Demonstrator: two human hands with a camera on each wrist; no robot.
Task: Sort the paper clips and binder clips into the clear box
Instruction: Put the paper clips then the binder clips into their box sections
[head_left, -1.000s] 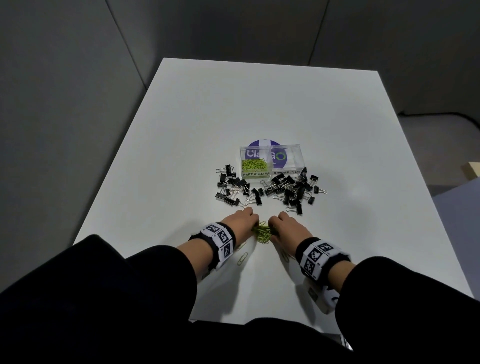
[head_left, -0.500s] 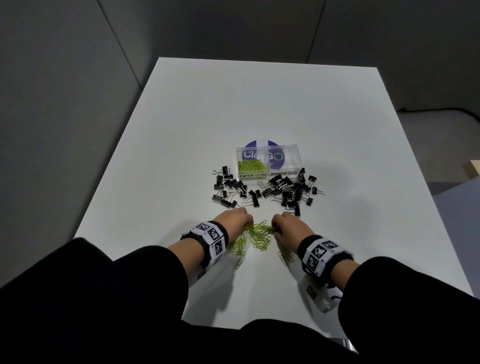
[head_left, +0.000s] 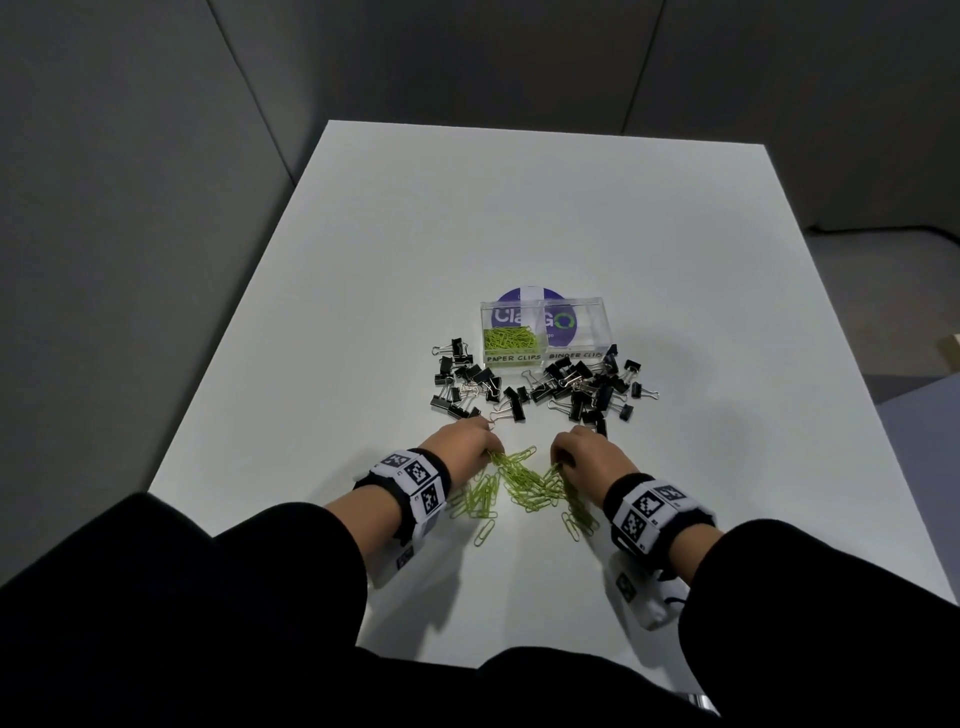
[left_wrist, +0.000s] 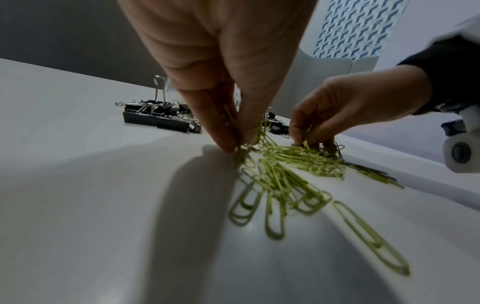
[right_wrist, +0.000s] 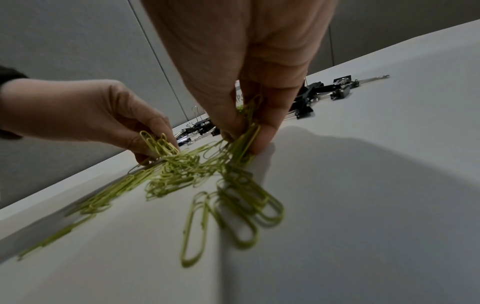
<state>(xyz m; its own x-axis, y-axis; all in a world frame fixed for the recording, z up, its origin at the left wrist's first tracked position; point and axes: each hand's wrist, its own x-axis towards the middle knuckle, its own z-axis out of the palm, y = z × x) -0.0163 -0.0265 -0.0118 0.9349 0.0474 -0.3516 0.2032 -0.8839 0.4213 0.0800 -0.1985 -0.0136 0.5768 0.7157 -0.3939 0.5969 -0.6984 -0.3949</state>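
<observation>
Centrally, clear box (head_left: 543, 332) labelled "PAPER CLIPS", "BINDER CLIPS"; at 6 o'clock, left hand (head_left: 464, 441) and right hand (head_left: 587, 450) each pinch green wire paper clips (head_left: 524, 480).

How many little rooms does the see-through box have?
2. The clear box has a left room labelled paper clips, holding green paper clips, and a right room labelled binder clips, which looks empty. Nothing hides either room.

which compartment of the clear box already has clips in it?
The one labelled PAPER CLIPS, on the person's left side of the clear box: it holds a heap of green paper clips. The BINDER CLIPS compartment beside it shows no clips inside.
</observation>
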